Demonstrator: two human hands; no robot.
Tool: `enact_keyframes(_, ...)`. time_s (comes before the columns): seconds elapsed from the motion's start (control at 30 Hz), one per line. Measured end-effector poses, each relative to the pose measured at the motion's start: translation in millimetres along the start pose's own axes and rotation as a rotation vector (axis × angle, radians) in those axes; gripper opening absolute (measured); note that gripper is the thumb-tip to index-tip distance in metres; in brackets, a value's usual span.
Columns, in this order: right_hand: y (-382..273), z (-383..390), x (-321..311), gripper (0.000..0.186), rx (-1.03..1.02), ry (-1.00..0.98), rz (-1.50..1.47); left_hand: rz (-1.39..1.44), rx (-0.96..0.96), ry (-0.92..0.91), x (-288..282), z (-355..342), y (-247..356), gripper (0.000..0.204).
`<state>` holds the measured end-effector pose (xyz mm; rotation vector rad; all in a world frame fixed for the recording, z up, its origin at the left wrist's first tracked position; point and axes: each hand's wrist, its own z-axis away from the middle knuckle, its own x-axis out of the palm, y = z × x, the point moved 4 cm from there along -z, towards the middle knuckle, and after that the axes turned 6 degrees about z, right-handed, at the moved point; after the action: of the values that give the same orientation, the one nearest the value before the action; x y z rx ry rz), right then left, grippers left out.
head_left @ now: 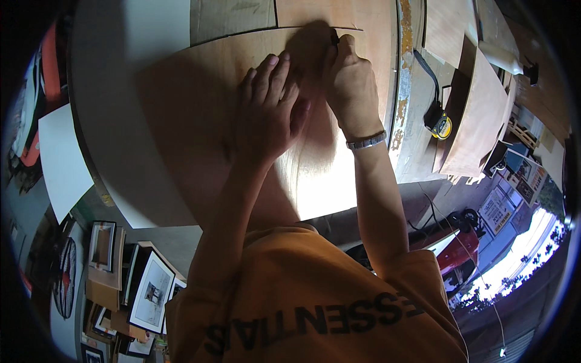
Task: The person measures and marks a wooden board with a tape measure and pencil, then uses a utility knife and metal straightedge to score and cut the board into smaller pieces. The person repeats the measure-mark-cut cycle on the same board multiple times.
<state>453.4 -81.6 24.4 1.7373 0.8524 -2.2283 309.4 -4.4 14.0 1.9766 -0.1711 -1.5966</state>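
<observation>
A large sheet of light plywood point(315, 172) lies in front of me, partly in the shadow of my body. My left hand point(269, 112) rests flat on it near the middle, fingers stretched toward the far edge and slightly apart. To its right, my right hand point(354, 91) is closed at the sheet's far right edge. The fingers grip a small dark tool point(334, 37), mostly hidden in the fist, so its kind does not show. A metal-banded watch point(367, 141) circles my right wrist.
A white sheet point(157, 30) lies at the left. Right of the plywood runs a worn metal strip point(402, 91), then a yellow-black tape measure point(442, 125) beside leaning wood panels point(475, 115). Picture frames point(151, 290) crowd the lower left; a red vehicle point(458, 251) stands lower right.
</observation>
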Motion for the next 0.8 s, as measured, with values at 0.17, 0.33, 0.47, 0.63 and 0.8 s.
enact_keyframes(0.17,-8.8,-0.7,-5.2,0.020,0.038,-0.028,0.005,-0.042,0.015,-0.003,-2.2,-2.1,-0.1,0.048)
enact_keyframes(0.33,-9.5,-0.4,-5.1,0.025,0.064,-0.067,0.029,-0.074,0.018,0.015,-3.6,-1.7,0.8,0.051)
enact_keyframes(0.47,-9.5,-2.6,-8.5,0.024,0.012,-0.070,0.096,-0.088,0.006,-0.002,-1.7,-0.4,0.9,0.052)
enact_keyframes(0.63,-8.6,-16.5,-13.6,0.021,-0.076,-0.164,0.106,-0.117,-0.012,0.051,1.3,-0.4,5.0,0.047)
enact_keyframes(0.8,-5.2,-19.8,-6.2,0.027,-0.079,-0.240,0.211,-0.155,-0.025,0.048,5.1,-0.8,5.9,0.051)
